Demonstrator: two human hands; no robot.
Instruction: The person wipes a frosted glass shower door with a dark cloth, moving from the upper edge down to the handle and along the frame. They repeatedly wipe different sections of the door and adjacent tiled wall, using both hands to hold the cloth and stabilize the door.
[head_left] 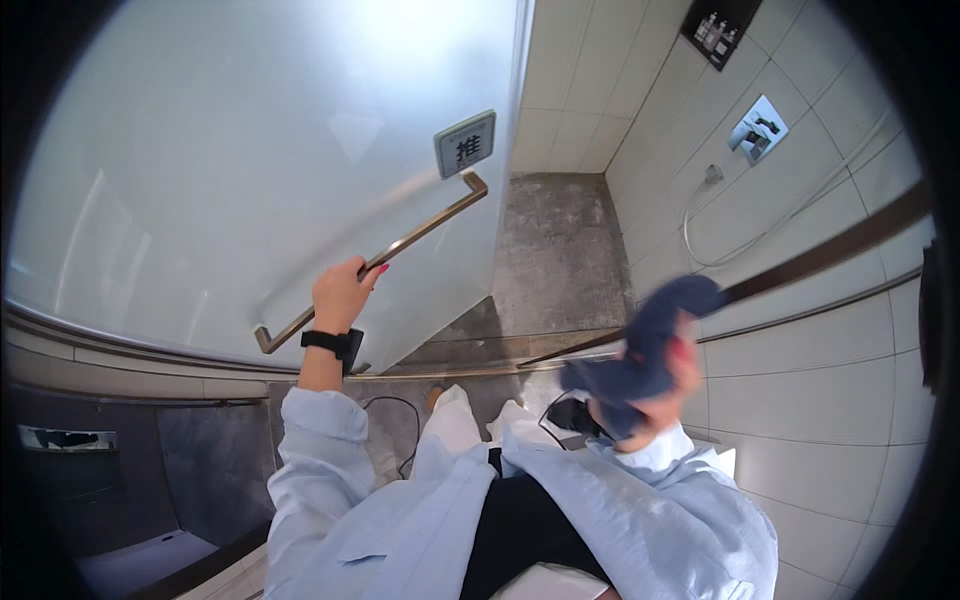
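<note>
My left hand (340, 297), with a black band on its wrist, is closed around a long bronze-coloured door handle (430, 225). The handle runs slantwise across a frosted glass door (250, 130), and a small square sign (466, 144) is stuck on the glass just above its upper end. On the right, my right hand (678, 385) grips a dark blue cloth (640, 355), bunched and hanging out over its fingers. Motion smears this hand and the cloth. They are in front of the door opening and apart from the glass.
Beyond the door's edge lies the grey shower floor (550, 250), with a threshold along its near side. The tiled right wall carries a shower valve (758, 130), a looping hose (700, 262) and a niche with several bottles (715, 35). A thin black cable (415, 420) hangs near my legs.
</note>
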